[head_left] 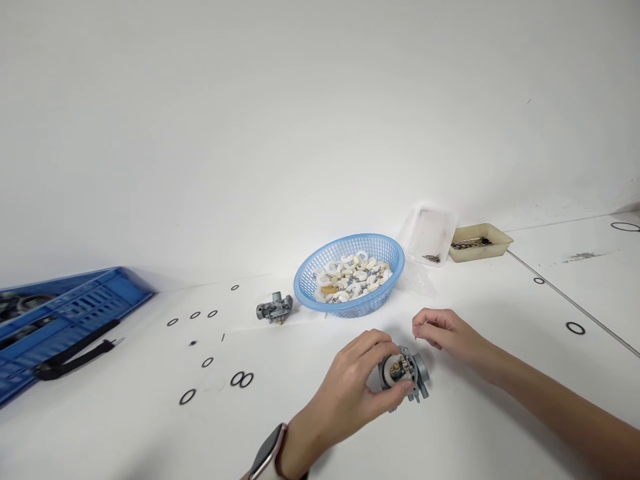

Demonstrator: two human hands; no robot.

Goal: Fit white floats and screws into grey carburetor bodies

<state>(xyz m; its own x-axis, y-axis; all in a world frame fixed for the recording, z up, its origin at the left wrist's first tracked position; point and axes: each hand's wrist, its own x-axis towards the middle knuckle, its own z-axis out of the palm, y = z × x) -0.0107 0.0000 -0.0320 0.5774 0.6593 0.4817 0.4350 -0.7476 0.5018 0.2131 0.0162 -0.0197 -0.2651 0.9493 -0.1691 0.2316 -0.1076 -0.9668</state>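
My left hand point(353, 380) grips a grey metal carburetor point(419, 373) on the white table, fingers on its far side and thumb on the near side. The carburetor's open face is turned up, showing brass parts and a white float point(387, 370) partly covered by my fingers. To the right, apart from the carburetor, my right hand point(443, 329) is closed in a pinch. A tiny thin tip shows below its fingertips, too small to name. Beyond both hands stands a blue mesh basket point(300, 291) filled with white ring-shaped floats.
Another carburetor point(275, 308) lies left of the basket. Black rubber rings point(187, 397) are scattered on the left, near black-handled pliers point(75, 353) and a blue crate point(110, 293). By the wall are a clear plastic tub point(433, 230) and a yellowish tray point(480, 253) with small metal parts.
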